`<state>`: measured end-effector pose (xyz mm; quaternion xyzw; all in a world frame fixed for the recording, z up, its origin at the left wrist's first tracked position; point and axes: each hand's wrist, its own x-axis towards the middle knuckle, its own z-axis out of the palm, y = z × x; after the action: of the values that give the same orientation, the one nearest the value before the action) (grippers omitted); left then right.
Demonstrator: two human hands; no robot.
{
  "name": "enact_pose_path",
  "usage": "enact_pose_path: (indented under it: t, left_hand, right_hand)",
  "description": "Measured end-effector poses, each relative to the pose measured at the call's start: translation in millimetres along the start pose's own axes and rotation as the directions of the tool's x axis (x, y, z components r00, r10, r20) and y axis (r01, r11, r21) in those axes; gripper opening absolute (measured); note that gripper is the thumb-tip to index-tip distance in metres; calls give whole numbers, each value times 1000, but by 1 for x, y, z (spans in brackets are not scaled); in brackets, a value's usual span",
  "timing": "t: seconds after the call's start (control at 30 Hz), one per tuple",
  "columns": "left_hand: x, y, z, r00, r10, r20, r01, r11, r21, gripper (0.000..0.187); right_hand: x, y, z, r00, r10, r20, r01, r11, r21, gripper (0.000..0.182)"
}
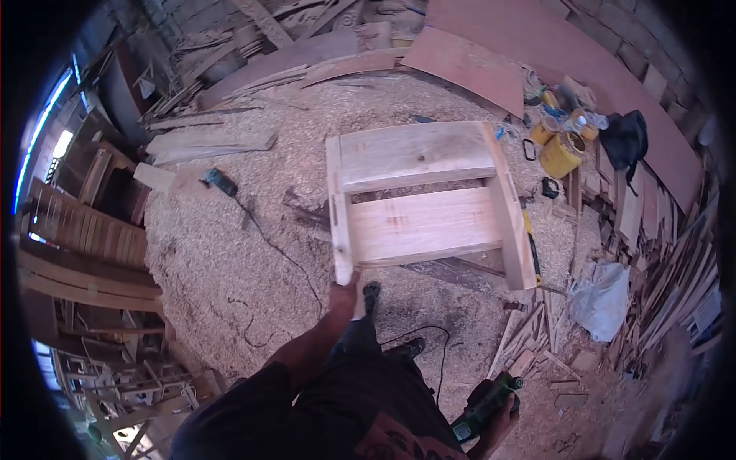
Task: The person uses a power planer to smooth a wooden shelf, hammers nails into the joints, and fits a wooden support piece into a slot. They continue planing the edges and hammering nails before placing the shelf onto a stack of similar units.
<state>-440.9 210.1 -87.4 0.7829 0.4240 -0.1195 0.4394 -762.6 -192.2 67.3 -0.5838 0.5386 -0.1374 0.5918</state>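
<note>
A pale wooden frame (422, 222), with two side pieces and two broad boards between them, stands out in front of me. At its near left corner, my left hand (346, 290) is closed round the end of the side piece. Low on the right, my right hand (501, 423) grips a dark green power tool (484, 406), held away from the frame. Its exact kind is hard to make out. A black cord runs across the floor close to my feet.
Wood shavings cover the floor. A second green power tool (221, 182) lies on the left with its cord trailing. Yellow containers (562, 156), a black bag (625, 139) and a white sack (601, 301) are on the right, beside piled wood strips (667, 295). Slatted furniture (88, 238) stands left.
</note>
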Motion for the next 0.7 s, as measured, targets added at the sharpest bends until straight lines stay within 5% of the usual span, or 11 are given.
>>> enact_pose_path:
  t: [0.17,0.37,0.47,0.57,0.6,0.7]
  left_hand:
    - [-62,-3,30,991,-114,66,119,990,-81,105]
    - [-70,14,11,952,-73,299,140,967,-212,90]
    - [-22,12,17,920,65,386,73,940,-332,91]
    - [68,35,8,854,228,468,-131,964,-229,99]
    - [110,35,23,914,266,307,-216,958,-188,90]
    - [155,105,6,776,625,88,-496,689,-529,95]
  right_hand:
    - [-8,-13,29,1000,-13,12,14,999,-42,53]
    - [-22,-30,68,986,-71,151,96,982,-162,51]
    - [-34,-34,85,990,-48,135,78,970,-231,51]
    - [-49,-27,98,994,-55,91,75,969,-234,59]
    - [-52,-24,103,995,-62,72,77,970,-229,62]
    - [-66,-15,112,999,42,14,-38,972,-233,64]
